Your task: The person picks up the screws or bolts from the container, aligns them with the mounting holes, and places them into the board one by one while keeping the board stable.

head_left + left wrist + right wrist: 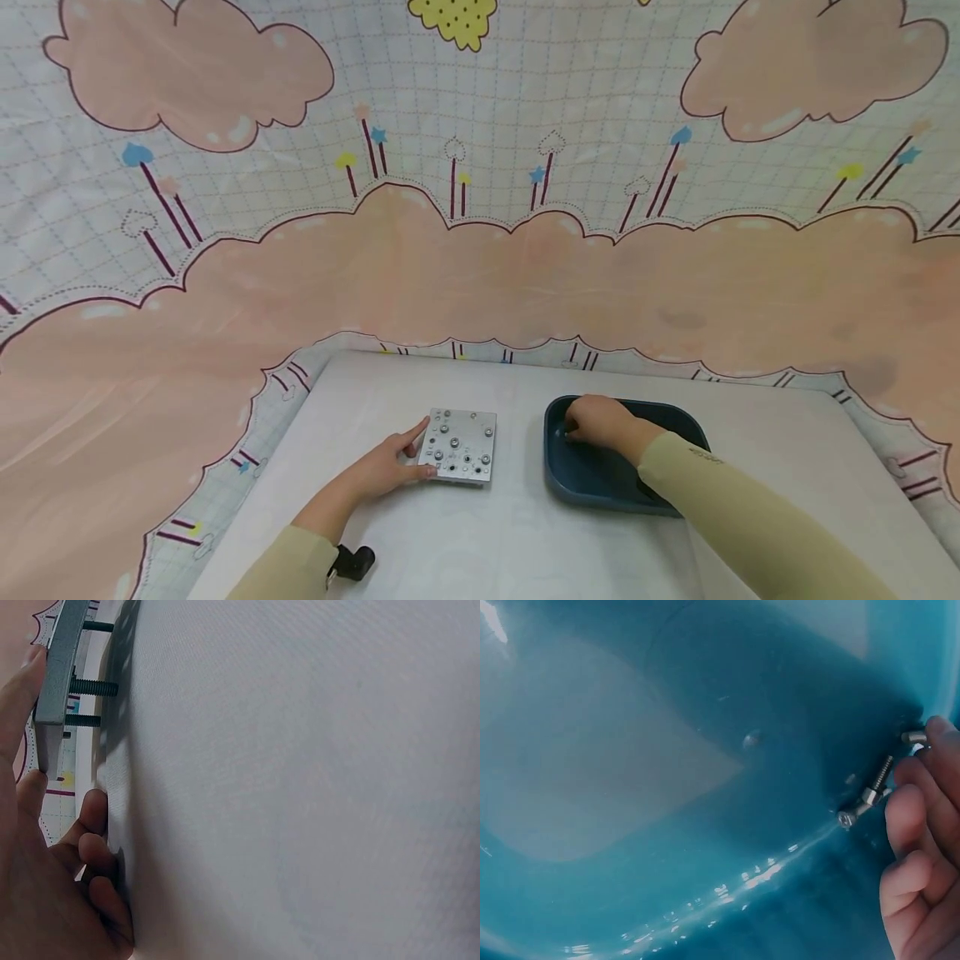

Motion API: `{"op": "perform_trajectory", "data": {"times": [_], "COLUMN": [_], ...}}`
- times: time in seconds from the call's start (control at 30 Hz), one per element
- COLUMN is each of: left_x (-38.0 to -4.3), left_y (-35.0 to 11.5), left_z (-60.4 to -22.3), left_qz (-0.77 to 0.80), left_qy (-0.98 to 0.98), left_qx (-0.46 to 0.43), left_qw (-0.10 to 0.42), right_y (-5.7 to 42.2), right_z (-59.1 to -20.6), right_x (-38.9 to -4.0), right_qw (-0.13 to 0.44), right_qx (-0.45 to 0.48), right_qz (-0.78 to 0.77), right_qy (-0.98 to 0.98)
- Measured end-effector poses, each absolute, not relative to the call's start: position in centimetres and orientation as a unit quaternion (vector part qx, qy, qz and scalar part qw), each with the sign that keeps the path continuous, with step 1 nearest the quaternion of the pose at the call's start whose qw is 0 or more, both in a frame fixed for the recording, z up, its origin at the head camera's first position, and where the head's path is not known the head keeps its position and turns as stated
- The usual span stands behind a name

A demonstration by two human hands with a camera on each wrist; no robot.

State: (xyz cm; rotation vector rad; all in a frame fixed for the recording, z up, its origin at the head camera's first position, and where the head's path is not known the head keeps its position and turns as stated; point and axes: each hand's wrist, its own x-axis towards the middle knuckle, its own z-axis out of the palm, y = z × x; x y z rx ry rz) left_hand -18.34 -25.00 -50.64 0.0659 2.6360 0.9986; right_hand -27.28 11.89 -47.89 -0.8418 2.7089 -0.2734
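Note:
A square metal plate (467, 433) with several bolts set in it sits left of centre in the head view. My left hand (390, 463) grips its left side between thumb and index finger. In the left wrist view, threaded bolt shanks (94, 688) stick out of the plate's underside toward the white surface. My right hand (603, 421) reaches into a dark blue tray (564, 486). Curled fingers there pinch a small metal bolt (913, 738), mostly hidden by the fingertips. Close by lie more bolts (847, 817), one carrying a nut (871, 796).
A white tabletop (420, 383) carries the plate and tray. Near the left wrist is a black device (354, 563). Behind the table hangs a patterned cloth (525, 275) with clouds.

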Motion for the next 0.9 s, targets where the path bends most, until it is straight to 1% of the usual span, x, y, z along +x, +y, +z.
{"op": "perform_trajectory", "data": {"times": [0.17,0.9], "left_x": [-18.71,-18.44], "left_y": [-24.77,-24.97], "left_z": [-50.86,-50.77], "left_qz": [0.345,0.349], "left_qy": [0.924,0.923], "left_qx": [0.028,0.027], "left_qw": [0.161,0.157], "right_y": [12.24,11.50], "right_z": [-48.16,-48.08], "right_x": [-27.39,-27.16], "right_qw": [0.128,0.111], "right_qx": [-0.310,-0.339], "right_qz": [-0.073,-0.062], "right_qy": [0.939,0.932]}}
